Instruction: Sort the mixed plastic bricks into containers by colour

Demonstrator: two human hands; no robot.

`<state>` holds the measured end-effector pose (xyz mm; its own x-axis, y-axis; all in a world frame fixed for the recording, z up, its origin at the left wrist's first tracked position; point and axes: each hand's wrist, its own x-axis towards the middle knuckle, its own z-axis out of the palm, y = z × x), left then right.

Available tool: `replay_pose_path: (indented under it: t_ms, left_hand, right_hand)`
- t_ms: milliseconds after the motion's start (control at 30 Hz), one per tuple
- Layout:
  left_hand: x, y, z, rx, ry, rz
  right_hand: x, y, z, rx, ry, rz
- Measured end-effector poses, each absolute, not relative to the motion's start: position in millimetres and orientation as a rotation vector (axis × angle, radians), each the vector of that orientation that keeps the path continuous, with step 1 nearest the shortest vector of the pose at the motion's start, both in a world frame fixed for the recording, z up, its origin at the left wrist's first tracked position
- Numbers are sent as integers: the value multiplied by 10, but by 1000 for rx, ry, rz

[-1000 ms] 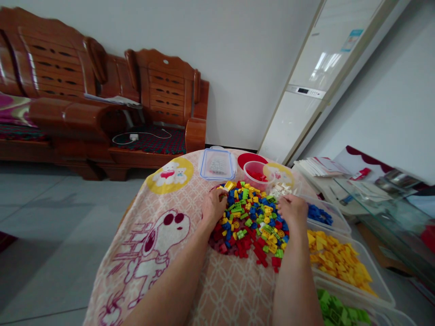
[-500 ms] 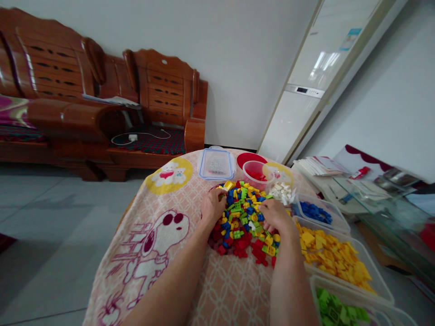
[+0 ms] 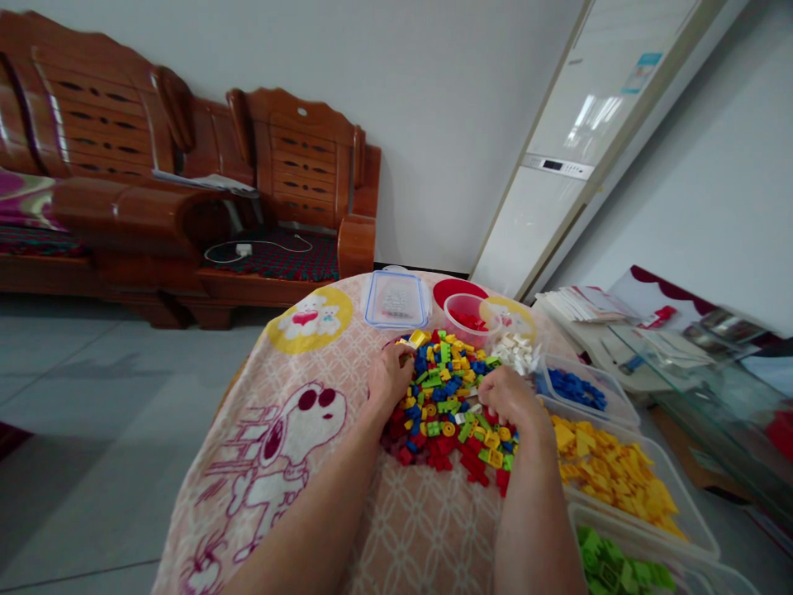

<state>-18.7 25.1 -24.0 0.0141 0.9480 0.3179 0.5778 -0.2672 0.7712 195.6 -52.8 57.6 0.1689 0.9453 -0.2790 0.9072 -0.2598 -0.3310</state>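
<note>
A heap of small toy bricks (image 3: pixel 449 397) in red, yellow, blue and green lies on a cartoon-printed cloth (image 3: pixel 297 413) over a table. My left hand (image 3: pixel 387 378) rests on the heap's left edge, fingers curled onto the bricks; what they hold, if anything, is hidden. My right hand (image 3: pixel 509 395) is on the heap's right side, fingers bent down into the bricks near a white piece. A small pile of white bricks (image 3: pixel 517 351) lies just beyond it.
Clear tubs along the right hold blue bricks (image 3: pixel 579 388), yellow bricks (image 3: pixel 610 471) and green bricks (image 3: pixel 610 566). A clear-lidded box (image 3: pixel 395 301) and a bowl with red bricks (image 3: pixel 467 314) stand behind the heap. A wooden sofa (image 3: pixel 186 190) stands at the back left, a glass table (image 3: pixel 700 372) on the right.
My right hand moved left from beside the blue tub onto the heap and now curls into the bricks there. My left hand has stayed in place.
</note>
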Motion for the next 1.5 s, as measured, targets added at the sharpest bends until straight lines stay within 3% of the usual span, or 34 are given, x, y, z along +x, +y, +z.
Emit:
replay_pose_path:
  t_ms: [200, 433, 667, 833, 1267, 1500]
  left_hand:
    - [-188, 273, -278, 1862, 1532, 1174]
    - [-188, 225, -205, 1855, 1570, 1163]
    - [-185, 225, -200, 1840, 1564, 1157]
    - [-184, 224, -202, 1838, 1567, 1160]
    - [-180, 220, -213, 1842, 1580, 1166]
    - [-178, 226, -223, 1850, 1587, 1170]
  right_hand:
    - [1819, -518, 662, -2422, -1963, 636]
    - [1891, -588, 654, -2357, -1747, 992]
    - [1884, -561, 591, -2279, -1864, 918]
    - [1987, -572, 571, -2131, -1648, 978]
    - [2326, -297, 260, -1877, -842, 248]
    - [2258, -325, 320, -1869, -1013, 476]
